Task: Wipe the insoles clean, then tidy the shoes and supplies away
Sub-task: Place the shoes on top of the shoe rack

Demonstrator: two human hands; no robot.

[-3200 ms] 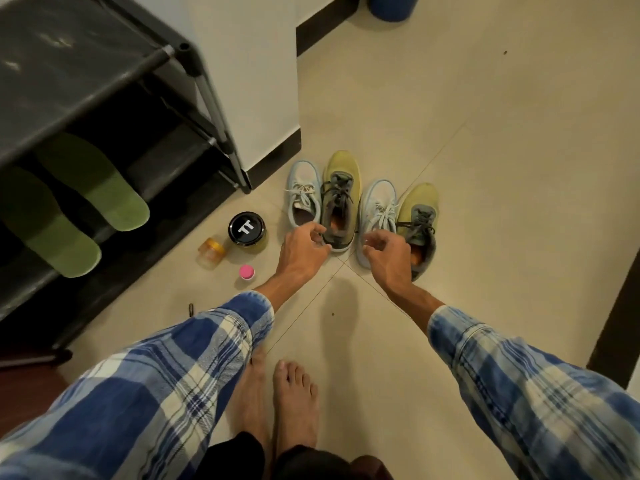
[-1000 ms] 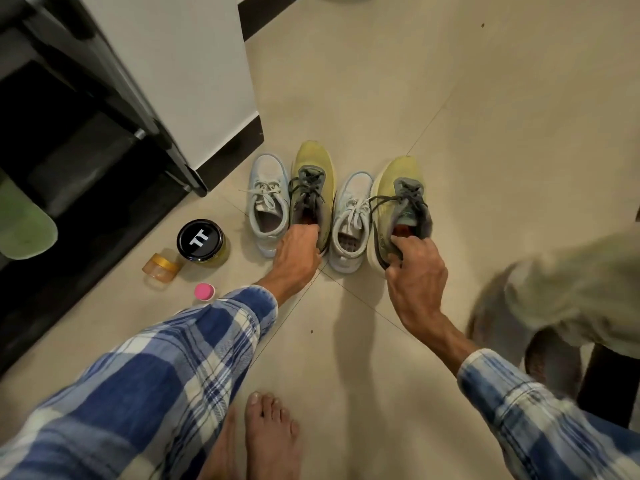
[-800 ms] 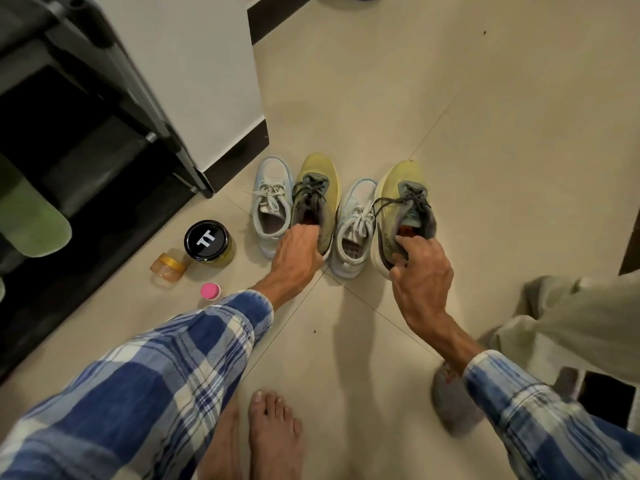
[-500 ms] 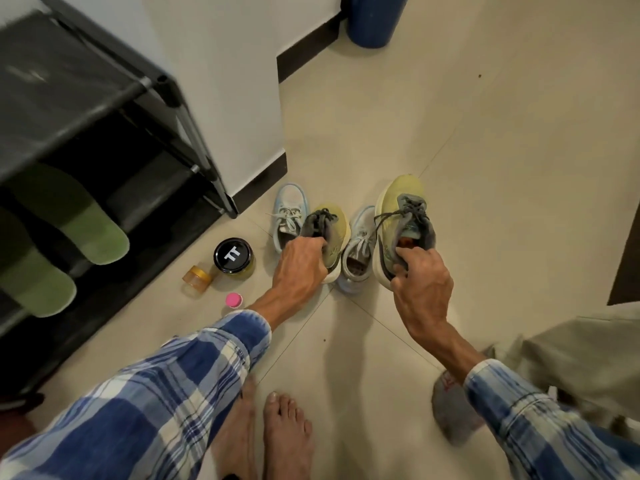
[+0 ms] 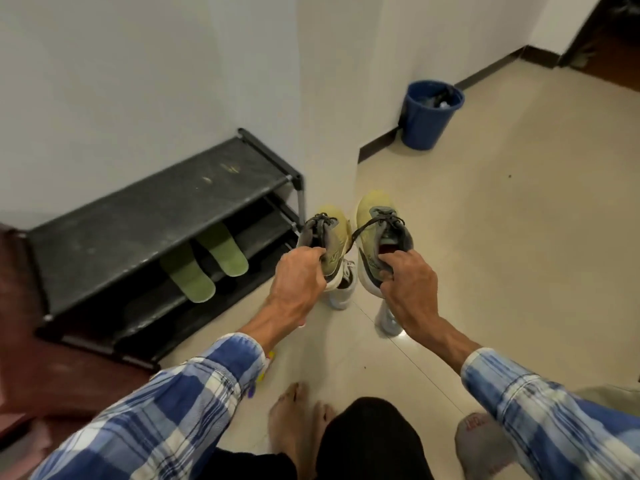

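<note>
— What's over by the white wall (image 5: 138,81)?
— A blue bin (image 5: 431,114), close against the dark skirting (image 5: 377,143), with something dark inside.
— And underfoot?
— Glossy cream floor tiles (image 5: 519,254), and a maroon surface (image 5: 20,341) at the far left.
— Lower right?
— A grey sock (image 5: 478,441) with reddish lettering, too blurred to read.
</note>
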